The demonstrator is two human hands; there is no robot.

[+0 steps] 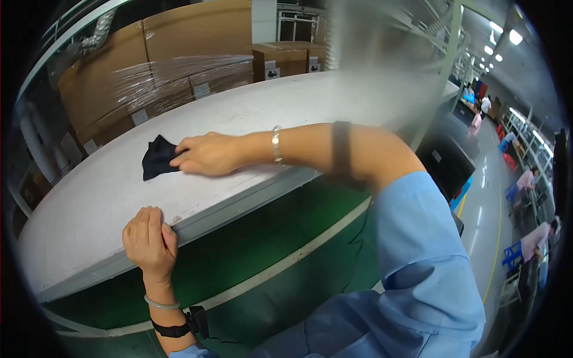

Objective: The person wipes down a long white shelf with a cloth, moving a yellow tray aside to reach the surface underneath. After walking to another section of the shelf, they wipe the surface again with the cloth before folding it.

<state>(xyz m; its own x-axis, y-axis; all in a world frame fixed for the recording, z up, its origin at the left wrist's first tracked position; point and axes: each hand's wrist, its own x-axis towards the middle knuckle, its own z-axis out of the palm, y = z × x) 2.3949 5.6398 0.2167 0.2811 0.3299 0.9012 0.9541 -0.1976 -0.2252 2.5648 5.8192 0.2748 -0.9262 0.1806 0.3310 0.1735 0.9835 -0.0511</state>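
A dark cloth (160,159) lies bunched on the white table (262,113), one pointed corner sticking up. My right hand (209,155) reaches across from the right, its fingers closed on the cloth's right side and low against the tabletop. At the near edge of the table rests my left hand (149,241), fingers pressed together and curled, thumb tucked alongside. Nothing shows in that left hand, though its fingertips are hidden.
Cardboard boxes (197,42), partly wrapped in clear film, stand behind the table. A green surface (262,224) lies below its near edge. To the right are a black monitor-like panel (444,158) and a long aisle (477,238) with several people along it.
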